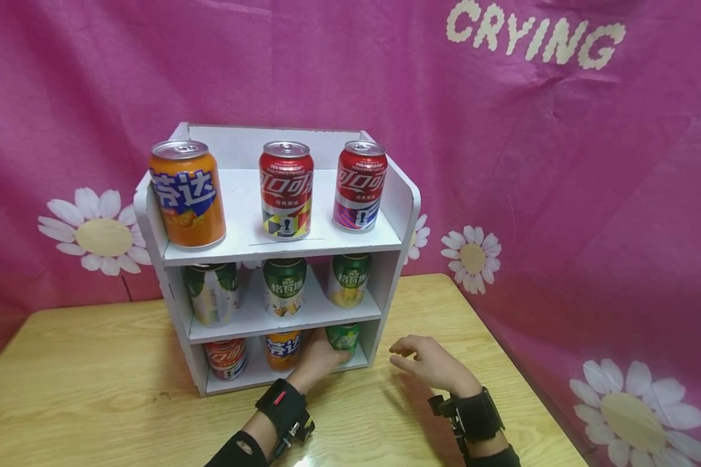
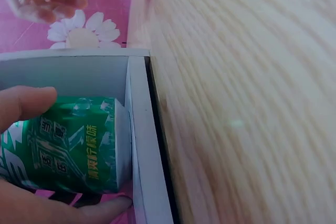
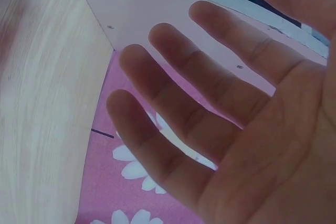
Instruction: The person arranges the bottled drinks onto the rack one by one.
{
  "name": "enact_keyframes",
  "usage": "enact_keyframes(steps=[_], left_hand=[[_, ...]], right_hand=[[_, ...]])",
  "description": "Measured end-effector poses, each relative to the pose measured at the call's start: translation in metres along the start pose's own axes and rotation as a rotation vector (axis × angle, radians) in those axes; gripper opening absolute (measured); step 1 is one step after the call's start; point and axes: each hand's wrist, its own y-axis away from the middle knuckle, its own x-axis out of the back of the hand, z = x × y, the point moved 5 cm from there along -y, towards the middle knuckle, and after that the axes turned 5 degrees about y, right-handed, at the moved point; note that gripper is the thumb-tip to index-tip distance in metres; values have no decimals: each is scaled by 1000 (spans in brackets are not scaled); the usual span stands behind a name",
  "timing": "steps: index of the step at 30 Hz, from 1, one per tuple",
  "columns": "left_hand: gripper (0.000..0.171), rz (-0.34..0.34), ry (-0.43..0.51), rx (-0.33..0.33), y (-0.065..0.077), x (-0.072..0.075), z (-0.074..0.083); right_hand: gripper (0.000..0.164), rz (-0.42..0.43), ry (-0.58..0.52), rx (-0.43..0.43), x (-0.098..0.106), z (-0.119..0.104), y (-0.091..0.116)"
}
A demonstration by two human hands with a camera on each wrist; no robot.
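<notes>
At the right end of the bottom shelf, my left hand [image 1: 317,359] grips a green soda can [image 2: 79,145]. In the left wrist view the thumb lies on one side of the can and fingers on the other, with the can's base at the shelf board. My right hand [image 1: 435,364] hovers above the table, just right of the white shelf unit [image 1: 388,305]. Its fingers [image 3: 178,93] are spread and relaxed in the right wrist view, holding nothing. Beside my left hand on the same shelf stand an orange Fanta can [image 1: 283,350] and a red cola can [image 1: 226,358].
The top shelf bears a larger-looking orange can [image 1: 189,201] and two red cola cans, one in the middle [image 1: 286,191], one at right [image 1: 359,188]. Green-topped cans [image 1: 284,285] line the middle shelf. Behind the wooden table [image 1: 93,389] hangs a pink flowered cloth [image 1: 531,162].
</notes>
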Motion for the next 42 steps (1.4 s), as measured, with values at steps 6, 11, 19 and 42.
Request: enact_keyframes(steps=[6,11,19,42], left_hand=[[79,1,-40,-13,0,0,-1],[83,53,-89,-9,1,-1,-1],[78,36,-96,-4,-1,1,3],[81,70,-111,-10,-1,-5,2]], right_hand=[[25,1,0,-4,0,0,0],[25,2,5,3,0,0,0],[24,16,0,3,3,-1,-1],[23,14,1,13,4,0,1]])
